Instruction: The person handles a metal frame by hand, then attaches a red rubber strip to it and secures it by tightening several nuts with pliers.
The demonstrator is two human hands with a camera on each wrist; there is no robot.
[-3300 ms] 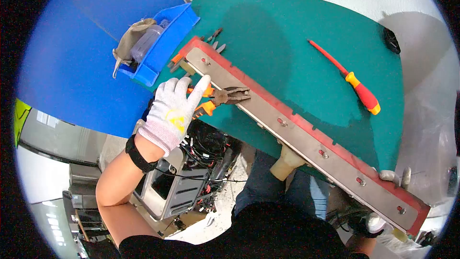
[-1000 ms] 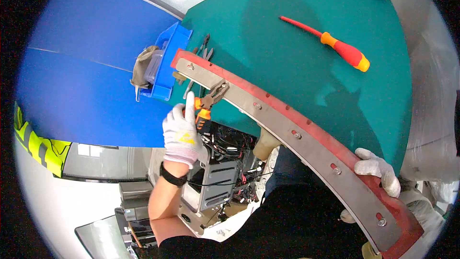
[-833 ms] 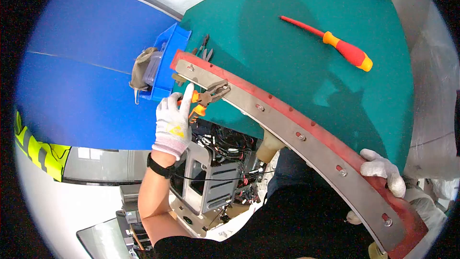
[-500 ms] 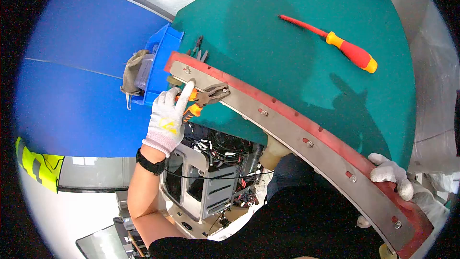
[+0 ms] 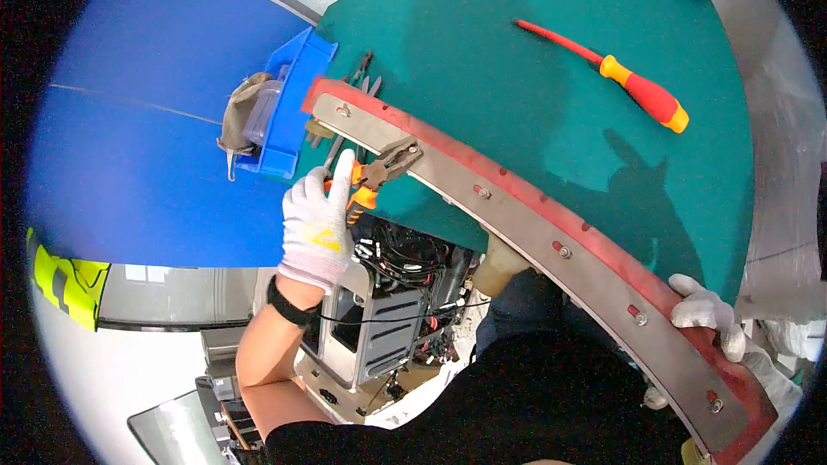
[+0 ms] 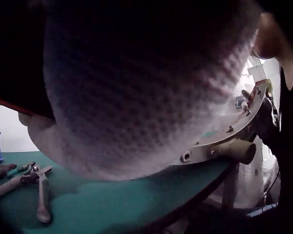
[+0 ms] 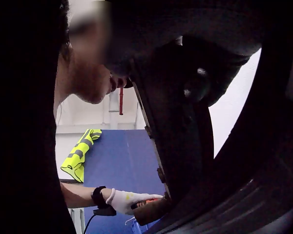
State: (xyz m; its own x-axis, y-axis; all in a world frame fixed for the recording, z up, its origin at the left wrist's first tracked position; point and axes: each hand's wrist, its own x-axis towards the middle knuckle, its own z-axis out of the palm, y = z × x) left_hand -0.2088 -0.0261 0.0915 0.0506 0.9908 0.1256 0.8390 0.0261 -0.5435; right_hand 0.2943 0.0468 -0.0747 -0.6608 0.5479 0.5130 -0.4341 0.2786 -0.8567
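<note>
A long curved metal strip (image 5: 525, 222) with a red edge carries a row of bolts in slots and slants across the head view. My gloved left hand (image 5: 317, 228) grips orange-handled pliers (image 5: 376, 176), index finger stretched along them. The pliers' nose sits at a bolt (image 5: 413, 150) near the strip's far left end. My gloved right hand (image 5: 702, 308) holds the strip by its near right end, fingers over the red edge and the rest hidden beneath. In the left wrist view, the left glove (image 6: 146, 107) fills most of the picture, and a tan stub (image 6: 237, 150) sticks out under the strip.
A red and yellow screwdriver (image 5: 642, 95) lies on the green table (image 5: 482, 52). Several pliers (image 6: 36, 185) lie by the strip's far end, beside a blue bin (image 5: 297, 112) holding a cloth pouch (image 5: 241, 116). Below the table edge stands a metal housing with wires (image 5: 392, 293).
Since the oldest frame the strip has turned in view and the right hand has come over its red edge. The pliers stay at the same bolt, their handles now swung more toward me.
</note>
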